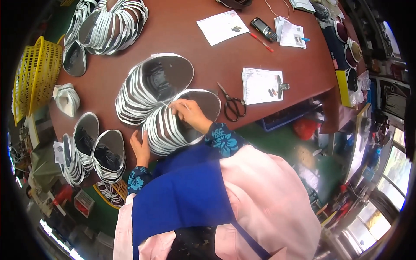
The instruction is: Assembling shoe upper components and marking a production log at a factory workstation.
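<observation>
Two nested stacks of dark shoe uppers with white edges lie side by side on the brown table, a far stack [135, 89] and a near stack [162, 130], meeting at a narrow point. My right hand [190, 115] is over the near stack, its fingers curled and pinching at the white edge of an upper. My left hand [141, 149] rests against the near stack's left side, fingers apart. Black-handled scissors [233, 106] lie to the right of the stacks, blades pointing away from me.
More upper stacks lie far left [115, 28] and near left [108, 156]. A yellow basket [37, 78] and a white bundle [66, 100] are at left. Beyond the scissors are a clipboard with papers [262, 86], a handheld scanner [263, 29], a red pen [261, 42] and loose sheets [221, 27].
</observation>
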A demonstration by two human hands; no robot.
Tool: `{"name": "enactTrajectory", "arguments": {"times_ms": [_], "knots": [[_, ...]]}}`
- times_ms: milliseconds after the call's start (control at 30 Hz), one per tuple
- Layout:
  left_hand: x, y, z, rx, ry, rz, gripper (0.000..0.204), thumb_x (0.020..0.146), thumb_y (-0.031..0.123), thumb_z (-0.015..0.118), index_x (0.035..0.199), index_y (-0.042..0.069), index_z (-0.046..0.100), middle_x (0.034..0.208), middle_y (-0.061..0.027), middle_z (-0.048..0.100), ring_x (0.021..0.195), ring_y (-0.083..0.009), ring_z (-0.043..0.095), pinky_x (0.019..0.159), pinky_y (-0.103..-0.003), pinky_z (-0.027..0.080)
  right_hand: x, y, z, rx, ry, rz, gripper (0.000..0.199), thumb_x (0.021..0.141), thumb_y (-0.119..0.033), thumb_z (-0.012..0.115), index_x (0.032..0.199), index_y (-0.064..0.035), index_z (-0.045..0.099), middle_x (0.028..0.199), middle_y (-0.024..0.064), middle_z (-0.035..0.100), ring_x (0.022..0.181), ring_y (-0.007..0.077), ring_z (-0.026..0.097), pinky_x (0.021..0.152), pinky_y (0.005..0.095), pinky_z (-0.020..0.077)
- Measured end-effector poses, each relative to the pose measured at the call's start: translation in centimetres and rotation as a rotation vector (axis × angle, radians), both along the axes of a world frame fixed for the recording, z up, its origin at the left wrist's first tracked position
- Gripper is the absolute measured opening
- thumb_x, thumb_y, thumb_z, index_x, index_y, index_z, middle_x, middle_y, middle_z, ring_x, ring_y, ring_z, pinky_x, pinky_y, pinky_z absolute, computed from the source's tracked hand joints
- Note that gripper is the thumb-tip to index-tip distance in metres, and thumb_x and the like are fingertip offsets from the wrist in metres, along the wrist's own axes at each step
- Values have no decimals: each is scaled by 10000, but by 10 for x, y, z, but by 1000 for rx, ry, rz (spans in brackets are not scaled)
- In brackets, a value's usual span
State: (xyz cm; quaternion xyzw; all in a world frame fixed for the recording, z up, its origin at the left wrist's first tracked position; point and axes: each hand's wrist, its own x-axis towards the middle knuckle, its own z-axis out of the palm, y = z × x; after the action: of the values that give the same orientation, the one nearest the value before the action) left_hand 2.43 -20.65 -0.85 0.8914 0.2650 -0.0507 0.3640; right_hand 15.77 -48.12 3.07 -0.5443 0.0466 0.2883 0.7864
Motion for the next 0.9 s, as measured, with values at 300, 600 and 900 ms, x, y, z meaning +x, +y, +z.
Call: {"name": "enactTrajectory", "arguments": {"times_ms": [300, 600, 900], "knots": [[-1, -26, -9, -742, 102, 517, 627, 1007, 483, 562, 1334, -52, 547, 1260, -145, 640, 1118, -218, 616, 985, -343, 460, 5, 10, -25, 199, 152, -10, 271, 1052, -249, 532, 1044, -22, 679, 757, -36, 564, 657, 52, 506, 602, 202, 407], [-12, -21, -27, -1377, -88, 653, 543, 1078, 424, 379, 1356, -1, 572, 1325, -129, 646, 1201, -265, 622, 1080, -395, 432, 18, 21, -26, 243, 196, 37, 255, 1052, -255, 550, 1001, -41, 680, 712, -65, 497, 614, 36, 445, 566, 201, 372], [-47, -17, -100, -495, -144, 592, 490, 1051, 394, 459, 1162, -41, 657, 1157, -248, 683, 1112, -375, 634, 942, -415, 461, 13, 12, -29, 161, 215, 37, 205, 1037, -165, 532, 1058, -2, 655, 747, -37, 488, 614, 52, 422, 547, 206, 340]]}}
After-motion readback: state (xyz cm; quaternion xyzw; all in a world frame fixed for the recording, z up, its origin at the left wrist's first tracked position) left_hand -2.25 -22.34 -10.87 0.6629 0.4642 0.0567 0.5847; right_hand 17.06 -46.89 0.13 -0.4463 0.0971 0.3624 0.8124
